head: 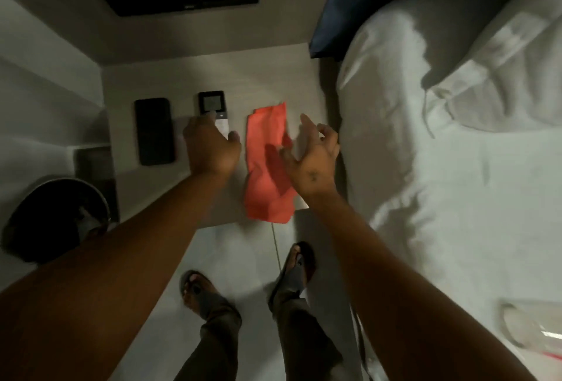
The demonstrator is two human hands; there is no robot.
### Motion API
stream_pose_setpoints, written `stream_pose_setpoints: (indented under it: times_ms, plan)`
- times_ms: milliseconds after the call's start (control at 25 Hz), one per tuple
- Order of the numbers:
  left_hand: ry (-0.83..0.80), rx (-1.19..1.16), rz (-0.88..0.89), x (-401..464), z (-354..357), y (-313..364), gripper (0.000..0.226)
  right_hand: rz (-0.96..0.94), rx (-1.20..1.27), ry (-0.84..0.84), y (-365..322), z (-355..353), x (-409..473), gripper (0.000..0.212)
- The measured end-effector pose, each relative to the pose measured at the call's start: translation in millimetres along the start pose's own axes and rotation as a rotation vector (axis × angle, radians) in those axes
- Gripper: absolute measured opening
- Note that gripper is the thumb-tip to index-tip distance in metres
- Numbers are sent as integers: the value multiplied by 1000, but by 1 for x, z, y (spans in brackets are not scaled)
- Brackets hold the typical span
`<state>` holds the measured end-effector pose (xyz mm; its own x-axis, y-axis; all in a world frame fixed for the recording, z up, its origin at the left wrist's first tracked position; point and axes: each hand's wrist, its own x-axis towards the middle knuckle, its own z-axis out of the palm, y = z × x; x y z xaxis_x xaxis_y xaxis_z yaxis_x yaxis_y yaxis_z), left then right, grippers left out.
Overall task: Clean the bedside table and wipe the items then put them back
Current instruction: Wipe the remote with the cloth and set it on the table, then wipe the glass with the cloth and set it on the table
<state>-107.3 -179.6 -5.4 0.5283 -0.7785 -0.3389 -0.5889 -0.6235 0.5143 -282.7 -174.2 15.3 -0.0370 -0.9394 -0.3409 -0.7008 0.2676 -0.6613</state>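
Note:
The pale bedside table (261, 79) stands between a wall and the bed. On it lie a black phone (154, 131) at the left, a remote control (212, 105) with a small screen in the middle, and an orange-red cloth (267, 186) to the right, hanging over the front edge. My left hand (211, 146) rests on the lower part of the remote, fingers curled around it. My right hand (313, 152) hovers just above the cloth's right side, fingers spread, holding nothing.
The bed with white sheets (456, 183) and a white pillow (498, 76) runs along the right. A dark round bin (54, 216) stands at the lower left. A clear plastic bottle (535, 335) lies on the bed. My sandalled feet (243, 286) stand on the tile floor.

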Motion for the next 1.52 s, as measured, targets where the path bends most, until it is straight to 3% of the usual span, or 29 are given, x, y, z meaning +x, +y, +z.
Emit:
stream_pose_setpoints:
  times_ms: [240,320,400,480,560,600,680,960,1120,1200,1320,1400,1520]
  plan:
    - [-156,-274,672,-122,43,153,50,13,199,592,20,-123,-55,51]
    - [-266,-372,771,-163,61,199,46,94,185,819,39,-166,-83,48]
    - [-542,-377,793,-209,80,234,38,284,121,1014,75,-212,-121,48]
    - [-891,-205,816,-255,97,249,38,552,49,1067,111,-246,-161,55]
    - [-1121,54,942,-297,112,245,44,861,68,964,138,-259,-188,70]
    - [-1165,161,1021,-314,117,239,45,969,131,890,147,-260,-197,78]
    - [-1148,260,1103,-331,124,226,52,1003,255,838,156,-258,-202,88]
    - [-998,103,974,-311,108,220,62,753,318,900,133,-249,-182,72]
    - [-633,-64,892,-240,63,191,58,490,368,802,58,-207,-139,45]
    - [-533,-167,718,-193,37,159,60,319,405,682,16,-170,-113,33]
    - [-438,-420,311,-125,2,95,64,114,518,440,-21,-97,-77,30]
    - [-389,-600,32,-88,-16,47,65,43,348,279,-27,-44,-54,40]
    - [-323,-869,-220,-61,-39,-12,55,-64,-87,-19,-24,32,-22,54]
